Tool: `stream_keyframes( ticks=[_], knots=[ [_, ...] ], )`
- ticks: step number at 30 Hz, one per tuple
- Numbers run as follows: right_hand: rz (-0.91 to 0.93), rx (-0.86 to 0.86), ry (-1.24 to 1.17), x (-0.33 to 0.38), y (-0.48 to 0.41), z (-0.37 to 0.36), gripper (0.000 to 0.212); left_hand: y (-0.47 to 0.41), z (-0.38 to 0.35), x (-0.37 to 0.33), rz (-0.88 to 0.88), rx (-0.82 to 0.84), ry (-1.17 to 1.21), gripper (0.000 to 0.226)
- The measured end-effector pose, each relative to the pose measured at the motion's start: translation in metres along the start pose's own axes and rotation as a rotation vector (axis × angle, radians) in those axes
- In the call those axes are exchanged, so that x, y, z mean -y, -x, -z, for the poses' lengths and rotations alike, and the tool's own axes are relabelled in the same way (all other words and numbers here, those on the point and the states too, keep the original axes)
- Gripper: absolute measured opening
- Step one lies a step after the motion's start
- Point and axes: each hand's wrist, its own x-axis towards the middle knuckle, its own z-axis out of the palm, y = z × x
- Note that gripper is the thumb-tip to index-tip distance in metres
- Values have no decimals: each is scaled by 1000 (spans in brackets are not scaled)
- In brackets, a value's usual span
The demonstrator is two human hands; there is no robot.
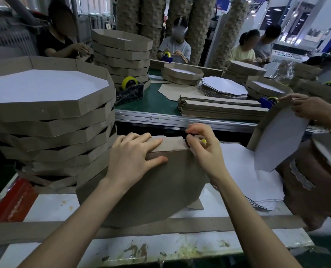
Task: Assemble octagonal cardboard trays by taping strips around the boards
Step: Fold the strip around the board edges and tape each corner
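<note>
Workshop benches crowd the background, while on the white surface [50, 207] near its front edge the octagonal board [141, 192] stands tilted, brown side up. Left hand [133, 155] presses flat, fingers spread, holding the strip [172, 144] along the board's top edge. Right hand [205, 149] pinches together at the strip's corner, seemingly on tape. Next, I judge: smooth that tape, then turn the board. Finished trays [50, 105] stack toward the left edge.
</note>
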Motion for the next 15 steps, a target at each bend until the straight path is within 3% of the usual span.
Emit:
stream_keyframes(
  ticks=[5, 8, 12, 15],
  knots=[
    [-279, 343, 28, -12, -7, 1, 41, 2, 2, 8, -4, 166, -176, 93],
    [-302, 436, 53, -17, -5, 1, 24, -4, 2, 6, 2, 252, -251, 109],
    [-265, 431, 84, -15, -8, 4, 20, -26, -1, -15, -51, 202, -219, 110],
    [-252, 456, 78, -15, -9, 6, 15, -38, -9, -31, -92, 239, -194, 95]
  ],
)
